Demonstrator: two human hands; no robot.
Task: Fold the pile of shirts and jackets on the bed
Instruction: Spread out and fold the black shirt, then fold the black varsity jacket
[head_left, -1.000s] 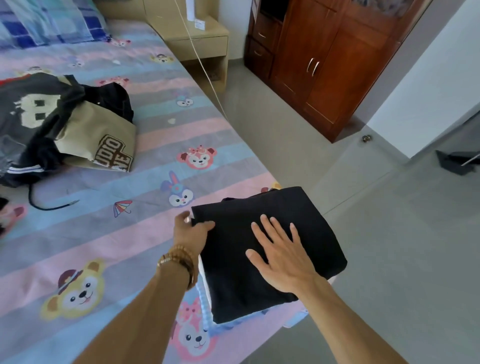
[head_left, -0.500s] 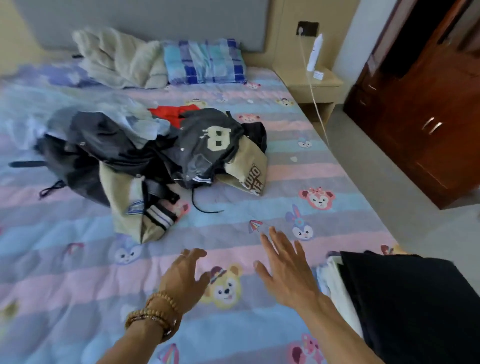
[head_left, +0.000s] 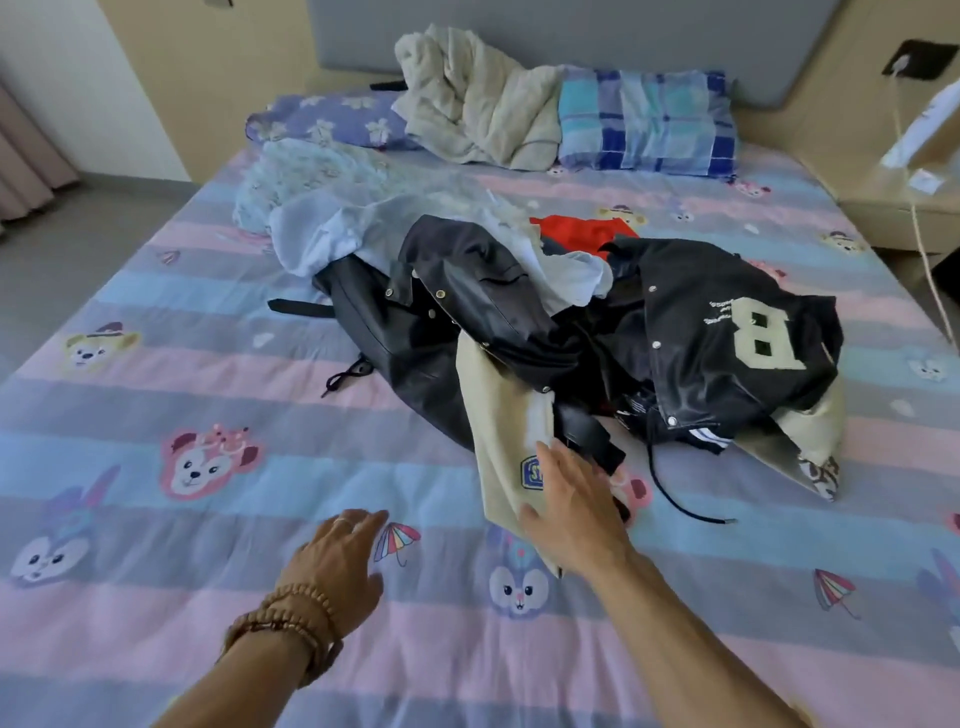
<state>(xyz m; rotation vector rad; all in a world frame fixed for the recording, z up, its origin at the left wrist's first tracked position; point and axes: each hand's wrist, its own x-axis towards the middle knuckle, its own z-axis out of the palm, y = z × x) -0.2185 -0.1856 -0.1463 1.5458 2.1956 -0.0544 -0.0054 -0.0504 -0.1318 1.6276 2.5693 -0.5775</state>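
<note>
The right hand (head_left: 574, 512) reaches with fingers spread, not gripping, onto the beige jacket (head_left: 506, 431) at the near edge of the pile (head_left: 597, 332) mid-bed; the left hand (head_left: 337, 564) hovers open nearer. Best pinch the hem and draw it free of the black jackets before spreading it flat

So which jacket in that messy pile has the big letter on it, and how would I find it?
Look at the pile of clothes in the middle of the striped cartoon bedsheet. Go to its right side, past the red shirt. The black jacket there has shiny snaps and a big cream letter B, which no other piece has.
</note>
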